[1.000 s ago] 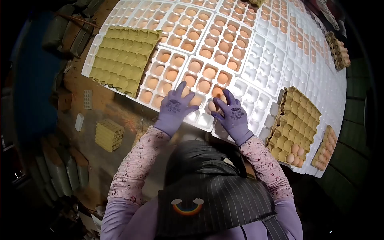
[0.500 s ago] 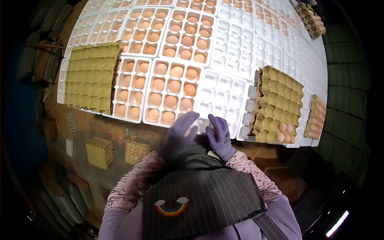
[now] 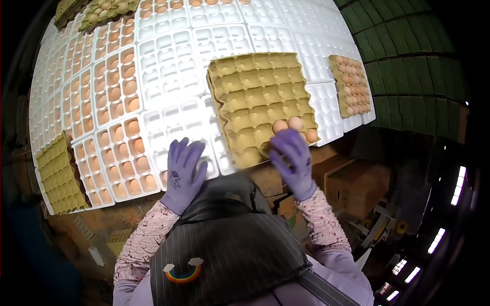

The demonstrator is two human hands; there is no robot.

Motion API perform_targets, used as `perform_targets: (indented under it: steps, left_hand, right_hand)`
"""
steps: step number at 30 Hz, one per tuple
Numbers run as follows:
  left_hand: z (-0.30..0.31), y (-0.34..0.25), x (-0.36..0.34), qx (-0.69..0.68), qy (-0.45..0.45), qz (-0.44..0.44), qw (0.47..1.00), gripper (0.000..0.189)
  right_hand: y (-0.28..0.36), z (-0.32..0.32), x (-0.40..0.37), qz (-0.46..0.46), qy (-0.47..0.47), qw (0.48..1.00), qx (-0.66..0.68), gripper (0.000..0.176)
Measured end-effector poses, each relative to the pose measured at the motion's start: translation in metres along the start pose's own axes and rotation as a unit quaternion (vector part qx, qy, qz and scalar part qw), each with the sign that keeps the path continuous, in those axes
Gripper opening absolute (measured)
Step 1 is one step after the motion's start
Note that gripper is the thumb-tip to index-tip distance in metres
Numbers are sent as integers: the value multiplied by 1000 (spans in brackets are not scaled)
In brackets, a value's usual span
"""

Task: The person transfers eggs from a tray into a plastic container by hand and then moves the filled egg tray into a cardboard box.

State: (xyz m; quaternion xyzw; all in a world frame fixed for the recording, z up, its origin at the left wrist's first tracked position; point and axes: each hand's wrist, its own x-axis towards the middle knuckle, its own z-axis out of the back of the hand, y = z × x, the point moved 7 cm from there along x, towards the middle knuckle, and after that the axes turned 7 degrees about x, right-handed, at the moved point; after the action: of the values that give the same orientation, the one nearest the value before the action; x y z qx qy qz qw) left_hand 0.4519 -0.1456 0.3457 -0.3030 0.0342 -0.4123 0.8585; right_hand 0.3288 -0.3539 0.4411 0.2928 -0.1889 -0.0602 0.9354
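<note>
My left hand (image 3: 185, 173), in a purple glove, is open above the front edge of a white foam tray (image 3: 176, 120) with empty cups. Its fingers point away from me, and nothing shows in it. My right hand (image 3: 293, 163), gloved too, reaches over the near right corner of a yellowish pulp egg carton (image 3: 263, 94). Its fingers bend down beside a few eggs (image 3: 279, 126), with the thumb apart from them. The fingertips are partly blurred, and contact with an egg cannot be made out. The carton lies on the white trays, mostly empty.
Left of my hands, white trays hold brown eggs (image 3: 121, 151). Another pulp carton (image 3: 60, 176) lies at the far left. A carton full of eggs (image 3: 352, 86) is at the right, and more cartons stand top left. A cardboard box (image 3: 357, 186) sits below the table edge.
The view has turned to the right. My right hand has moved from the front edge of the trays to the eggs in the carton. My left hand is now spread and apart from it.
</note>
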Motion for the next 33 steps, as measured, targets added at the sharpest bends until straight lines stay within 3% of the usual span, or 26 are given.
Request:
perform_targets:
  steps: [3,5,6,8,9,10,12,14,15,16,17,18,19,21,22,23,24,25,26,27,28,29,30,31,32,33]
  left_hand:
    - [-23,-79,56,-52,32,-134,989,38]
    - [-52,-118,91,-64,49,-131,988,35]
    - [-69,-130,103,-57,53,-127,989,35]
    - [-101,-148,117,44,50,-158,985,36]
    - [-113,-149,119,62,93,-165,980,43]
    - [-112,-148,122,68,95,-158,981,43]
    - [-100,-148,123,-5,130,-148,980,47]
    - [-72,-152,121,-59,107,-111,986,37]
    - [-72,-134,113,-342,112,112,926,31]
    - [-85,-123,94,-581,96,320,742,27]
    - [-90,-133,91,-641,109,277,707,30]
    - [-97,-128,85,-406,167,205,875,36]
    - [-89,-149,91,-207,171,146,952,38]
    - [-99,-174,87,106,160,34,981,44]
    - [-98,-174,86,110,157,41,981,44]
    - [-95,-168,85,30,149,91,984,47]
    - [-92,-162,84,-50,139,138,979,50]
    - [-88,-160,83,-43,134,146,979,50]
    - [-90,-151,74,-232,157,255,926,51]
    - [-93,-148,63,-410,166,349,826,56]
    - [-96,-150,50,-571,159,422,686,64]
    - [-108,-145,42,-627,127,416,646,75]
    - [-115,-138,35,-623,116,421,649,75]
    - [-121,-139,31,-703,110,411,570,76]
    - [-125,-143,30,-775,105,392,483,76]
    - [-123,-145,33,-804,90,375,452,75]
  right_hand:
    - [-99,43,8,-31,22,998,-50,36]
    - [-135,28,5,45,177,980,-81,39]
    - [-149,23,6,13,210,977,-11,43]
    - [-154,38,11,-97,159,976,117,40]
    - [-170,47,7,-217,113,924,293,40]
    - [-185,52,2,-326,65,827,453,41]
    - [-187,76,3,-340,16,667,663,32]
    - [-205,86,-7,-346,105,753,550,27]
    - [-190,88,-5,-288,192,855,386,33]
    - [-173,90,-2,-124,239,952,144,38]
    - [-170,79,-11,-41,289,956,0,38]
    - [-169,63,-24,44,327,933,-144,39]
    - [-171,55,-30,31,341,926,-160,41]
    - [-174,68,-23,10,327,939,-107,46]
    - [-180,76,-20,-19,315,947,-56,51]
    - [-193,84,-21,-86,303,947,69,55]
    - [-192,86,-16,-78,305,947,73,55]
    - [-198,88,-13,-247,262,859,365,57]
    - [-187,85,-10,-305,229,735,560,59]
    - [-177,84,-7,-362,182,569,716,61]
    - [-172,77,-8,-380,183,537,731,55]
    - [-170,66,-11,-406,222,563,684,54]
    - [-171,57,-16,-430,258,589,633,52]
    - [-158,54,-7,-262,331,787,450,47]
    - [-145,53,0,-94,327,919,198,43]
    - [-134,40,-4,-30,354,934,46,40]
